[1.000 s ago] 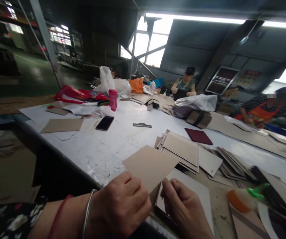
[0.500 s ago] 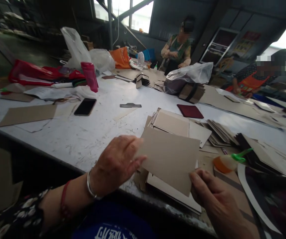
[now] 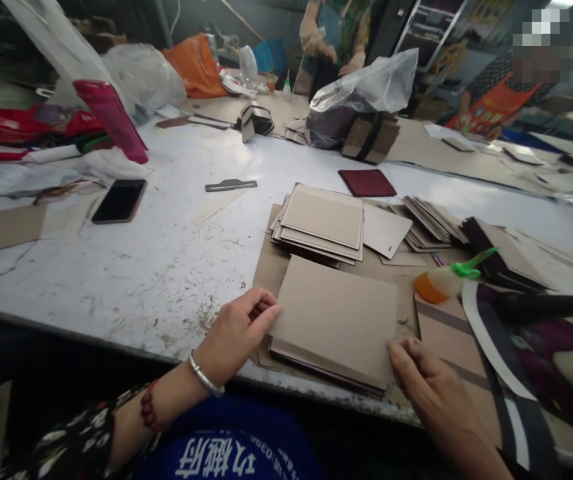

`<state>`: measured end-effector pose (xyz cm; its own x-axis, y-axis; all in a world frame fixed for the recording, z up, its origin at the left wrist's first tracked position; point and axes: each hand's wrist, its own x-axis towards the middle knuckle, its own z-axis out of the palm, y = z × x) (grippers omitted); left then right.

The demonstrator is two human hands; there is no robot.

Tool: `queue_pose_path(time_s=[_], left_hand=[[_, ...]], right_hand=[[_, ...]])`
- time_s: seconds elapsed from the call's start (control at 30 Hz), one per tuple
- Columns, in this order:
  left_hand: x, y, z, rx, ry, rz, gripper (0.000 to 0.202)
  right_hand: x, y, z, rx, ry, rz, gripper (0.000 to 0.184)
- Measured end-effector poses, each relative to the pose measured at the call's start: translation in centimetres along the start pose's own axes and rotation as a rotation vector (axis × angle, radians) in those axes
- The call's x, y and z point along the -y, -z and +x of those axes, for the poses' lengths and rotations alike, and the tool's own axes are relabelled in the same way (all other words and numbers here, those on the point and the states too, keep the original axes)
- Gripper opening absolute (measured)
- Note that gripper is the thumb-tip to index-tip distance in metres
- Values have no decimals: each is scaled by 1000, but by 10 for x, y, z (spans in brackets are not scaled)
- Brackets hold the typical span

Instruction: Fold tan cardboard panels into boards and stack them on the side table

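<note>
A beige rectangular board (image 3: 336, 317) lies over a low stack (image 3: 326, 373) near the table's front edge. My left hand (image 3: 241, 333) is closed at the board's left edge, thumb against the bent fingers. On the opposite side, my right hand (image 3: 431, 377) pinches the right edge between thumb and forefinger. Just behind is a pile of similar beige panels (image 3: 324, 217), with a pale loose panel (image 3: 386, 230) beside it. A bottle of orange liquid with a green nozzle (image 3: 439, 283) lies tilted to the right, past my right hand.
A black phone (image 3: 119, 200), a grey flat tool (image 3: 230, 185) and a pink bottle (image 3: 111, 123) are on the left. Behind the pile lies a dark red panel (image 3: 366, 182). Further stacks (image 3: 434, 223) stand right. Two people work across the table.
My left hand has gone from spread fingers to closed at the board's left edge. The board has come down level onto the stack. The camera view has tipped downward.
</note>
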<state>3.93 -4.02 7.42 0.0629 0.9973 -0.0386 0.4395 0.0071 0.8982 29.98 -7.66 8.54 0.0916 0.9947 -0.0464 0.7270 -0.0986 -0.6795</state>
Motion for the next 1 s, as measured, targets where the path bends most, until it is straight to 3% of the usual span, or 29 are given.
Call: queue_pose_path(time_s=[0.17,0.3,0.53,1.0], left_hand=[[7,-19,4,40,74,-26,16],[11,-22,3,60,130,8,18],[14,-22,0,73,146,63,17],[14,-25,-1,66,115,104,15]], right_hand=[[-23,-10,0,-55,-45,-111,38],[-33,-15,-2,-23,-21,-149,37],[-38,-19,0,-4,18,-176,37],[-40,-18,2,65,-68,-190,36]])
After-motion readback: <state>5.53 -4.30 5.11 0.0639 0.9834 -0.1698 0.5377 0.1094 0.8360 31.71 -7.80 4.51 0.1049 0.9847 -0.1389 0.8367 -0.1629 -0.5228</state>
